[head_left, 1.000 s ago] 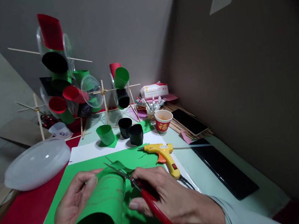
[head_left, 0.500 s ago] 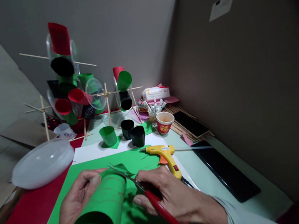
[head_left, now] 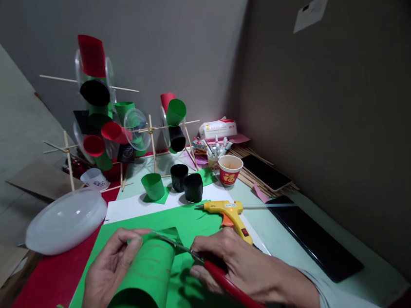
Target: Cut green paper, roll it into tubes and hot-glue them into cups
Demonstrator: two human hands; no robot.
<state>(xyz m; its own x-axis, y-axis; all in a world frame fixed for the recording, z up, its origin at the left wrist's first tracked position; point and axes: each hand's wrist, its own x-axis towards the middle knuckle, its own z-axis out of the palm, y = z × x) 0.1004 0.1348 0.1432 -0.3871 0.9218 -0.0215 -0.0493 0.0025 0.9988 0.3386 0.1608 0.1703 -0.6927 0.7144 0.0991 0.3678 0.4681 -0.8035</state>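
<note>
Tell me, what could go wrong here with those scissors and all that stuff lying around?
The scissors in the right hand cut the rolled green paper close to the left hand's fingers, so a slip might nick them. The yellow glue gun lies beside the right hand; if hot, it could burn.

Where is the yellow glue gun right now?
The yellow glue gun lies on the table just beyond the right hand, at the right edge of the green sheet, nearer than the red paper cup.
</note>
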